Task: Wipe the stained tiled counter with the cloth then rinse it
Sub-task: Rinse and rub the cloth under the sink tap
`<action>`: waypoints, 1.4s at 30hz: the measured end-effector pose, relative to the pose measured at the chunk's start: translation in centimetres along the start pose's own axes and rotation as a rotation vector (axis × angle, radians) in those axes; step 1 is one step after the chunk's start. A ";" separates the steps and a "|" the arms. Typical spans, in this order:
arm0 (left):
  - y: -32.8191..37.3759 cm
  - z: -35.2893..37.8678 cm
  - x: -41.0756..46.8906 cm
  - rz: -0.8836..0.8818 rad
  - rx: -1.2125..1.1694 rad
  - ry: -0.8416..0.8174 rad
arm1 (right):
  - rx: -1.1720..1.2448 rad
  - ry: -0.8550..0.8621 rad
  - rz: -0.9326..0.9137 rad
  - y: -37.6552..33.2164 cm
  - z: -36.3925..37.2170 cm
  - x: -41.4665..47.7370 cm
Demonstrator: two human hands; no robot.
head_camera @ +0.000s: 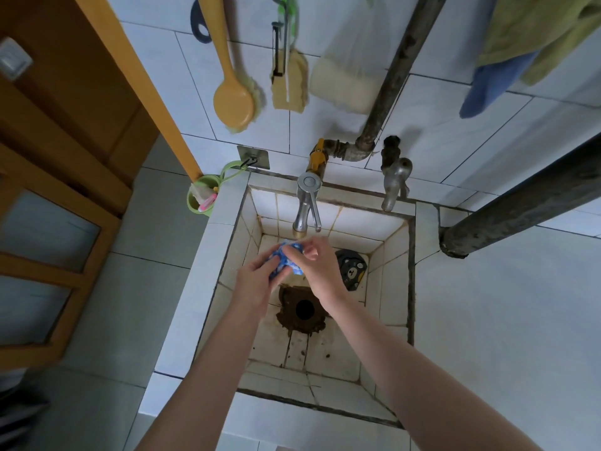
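A bunched blue-and-white patterned cloth is held over the tiled sink basin, just under the spout of the chrome tap. My left hand grips the cloth from the left and below. My right hand pinches it from the right and above. I cannot tell whether water is running. The white tiled counter stretches to the right of the basin.
A stained drain hole lies in the basin floor, with a dark bear-face object at the back right. A second old tap, pipes, hanging brushes and a green cup line the wall. A wooden door stands at left.
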State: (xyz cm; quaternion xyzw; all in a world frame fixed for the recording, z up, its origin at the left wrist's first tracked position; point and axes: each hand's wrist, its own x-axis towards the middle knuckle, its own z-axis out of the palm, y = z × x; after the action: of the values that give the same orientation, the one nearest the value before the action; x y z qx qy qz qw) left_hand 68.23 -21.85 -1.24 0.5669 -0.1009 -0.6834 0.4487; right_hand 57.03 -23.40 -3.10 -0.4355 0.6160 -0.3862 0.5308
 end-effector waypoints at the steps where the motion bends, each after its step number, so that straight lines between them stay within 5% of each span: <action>1: -0.2 0.3 -0.2 -0.014 -0.022 -0.024 | 0.056 -0.003 0.011 0.1 0.1 0.1; 5: -0.6 1.2 -0.5 0.010 0.004 -0.064 | 0.333 -0.148 0.087 -0.6 0.9 0.2; 12: -0.8 0.7 -0.7 0.035 0.062 -0.050 | 0.153 0.058 0.273 -0.8 1.6 2.0; 19: -0.4 0.6 0.0 0.052 0.016 0.039 | 0.284 -0.330 0.187 -0.4 0.9 -0.8; 25: -0.5 0.6 0.0 0.032 0.047 0.017 | 0.000 -0.086 0.132 0.0 0.8 0.1; 29: -0.2 0.8 -0.2 0.037 0.033 0.016 | 0.074 0.006 0.239 -0.3 0.9 1.1; 35: 0.0 1.4 0.0 0.021 -0.053 0.047 | 0.306 -0.254 0.183 -0.8 0.9 -1.1; 40: -0.2 1.0 0.1 0.026 0.033 -0.006 | -0.173 -0.092 0.068 -0.1 0.3 0.3; 42: -0.2 0.9 0.2 0.035 0.066 -0.015 | -0.141 -0.008 0.091 0.2 0.3 1.0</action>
State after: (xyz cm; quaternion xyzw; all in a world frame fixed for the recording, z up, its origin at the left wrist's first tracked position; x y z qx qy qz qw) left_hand 67.36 -22.20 -1.20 0.5744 -0.1364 -0.6760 0.4410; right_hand 57.26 -24.26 -3.62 -0.4449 0.6586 -0.3156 0.5183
